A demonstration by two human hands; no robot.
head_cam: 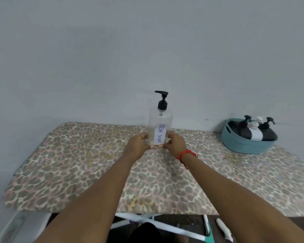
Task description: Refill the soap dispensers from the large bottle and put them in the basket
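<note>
A large clear bottle [159,122] with a black pump and a white "DISH SOAP" label stands upright near the back of the table. My left hand [136,146] grips its lower left side, and my right hand [175,144] grips its lower right side, thumbs meeting in front of the base. A blue-grey basket [235,142] sits at the back right, holding three dispensers: two black ones [242,131] [268,132] and a white one [255,133] between them, all leaning.
The table [77,172] is covered in a leopard-print cloth and stands against a pale wall. Below its front edge I see white frame bars and a dark floor. A red thread band circles my right wrist.
</note>
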